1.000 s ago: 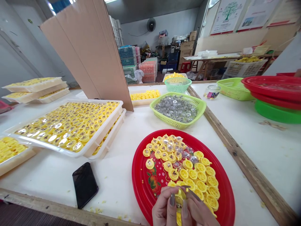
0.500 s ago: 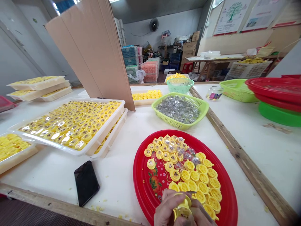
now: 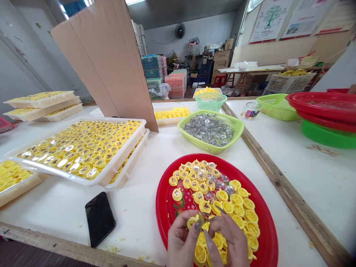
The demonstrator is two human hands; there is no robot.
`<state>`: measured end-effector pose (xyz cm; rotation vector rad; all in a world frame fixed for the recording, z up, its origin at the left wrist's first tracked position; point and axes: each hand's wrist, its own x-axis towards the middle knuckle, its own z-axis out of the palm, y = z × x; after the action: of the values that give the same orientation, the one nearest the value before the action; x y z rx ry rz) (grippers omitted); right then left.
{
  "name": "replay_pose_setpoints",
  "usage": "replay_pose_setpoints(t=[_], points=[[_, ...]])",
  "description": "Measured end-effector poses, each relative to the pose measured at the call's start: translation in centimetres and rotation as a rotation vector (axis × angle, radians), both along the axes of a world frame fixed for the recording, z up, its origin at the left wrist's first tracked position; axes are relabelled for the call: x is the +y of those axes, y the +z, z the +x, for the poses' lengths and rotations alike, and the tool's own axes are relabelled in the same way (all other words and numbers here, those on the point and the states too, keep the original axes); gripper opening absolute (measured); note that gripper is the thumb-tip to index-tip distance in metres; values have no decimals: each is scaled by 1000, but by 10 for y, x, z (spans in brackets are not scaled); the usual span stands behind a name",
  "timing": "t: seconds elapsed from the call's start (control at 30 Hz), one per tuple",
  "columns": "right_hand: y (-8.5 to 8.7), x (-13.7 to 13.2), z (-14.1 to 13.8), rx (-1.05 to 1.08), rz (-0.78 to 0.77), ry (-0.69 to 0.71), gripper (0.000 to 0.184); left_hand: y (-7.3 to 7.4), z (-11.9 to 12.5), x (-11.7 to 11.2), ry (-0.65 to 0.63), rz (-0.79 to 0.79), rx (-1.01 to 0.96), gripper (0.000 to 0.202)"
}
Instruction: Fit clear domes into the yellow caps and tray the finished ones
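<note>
We log: left hand (image 3: 179, 243) pinching yellow cap (image 3: 191, 221); right hand (image 3: 232, 241) gripping thin metal tool (image 3: 220, 210) beside it. Both held over red tray (image 3: 167, 193), likely so trimmings drop in.

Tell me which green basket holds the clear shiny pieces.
The wide lime-green basket just beyond the red tray; the teal basket behind it and the lime basket on the right-hand table show none.

A small round yellow plastic cap (image 3: 191, 221) sits pinched in the fingers (image 3: 196, 226) of the left hand (image 3: 180, 243), over the near part of the red oval plastic tray (image 3: 164, 207).
</note>
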<state>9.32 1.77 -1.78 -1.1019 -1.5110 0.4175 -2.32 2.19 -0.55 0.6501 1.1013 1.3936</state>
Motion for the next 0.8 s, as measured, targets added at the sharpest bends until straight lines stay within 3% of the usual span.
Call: replay_pose_setpoints(t=[0.07,0.13,0.23,0.4,0.5,0.6,0.8], points=[[11,25,23,-143,77,57,35,0,-17,9,2,18,57,35],[20,55,50,-328,35,7,25,-5,-32,16,-36,48,139,32],[23,100,82,-606,2,3,27,-13,-46,22,-225,67,278,30],[14,144,84,-919,21,224,39,-12,-51,31,-452,77,713,16],[7,156,75,-915,-6,277,34,-10,-48,38,-492,126,899,18],[5,159,75,-857,-35,264,28,-12,-46,44,-446,179,1074,16],[26,129,89,-645,-163,138,24,-7,-51,35,-301,370,1458,27]])
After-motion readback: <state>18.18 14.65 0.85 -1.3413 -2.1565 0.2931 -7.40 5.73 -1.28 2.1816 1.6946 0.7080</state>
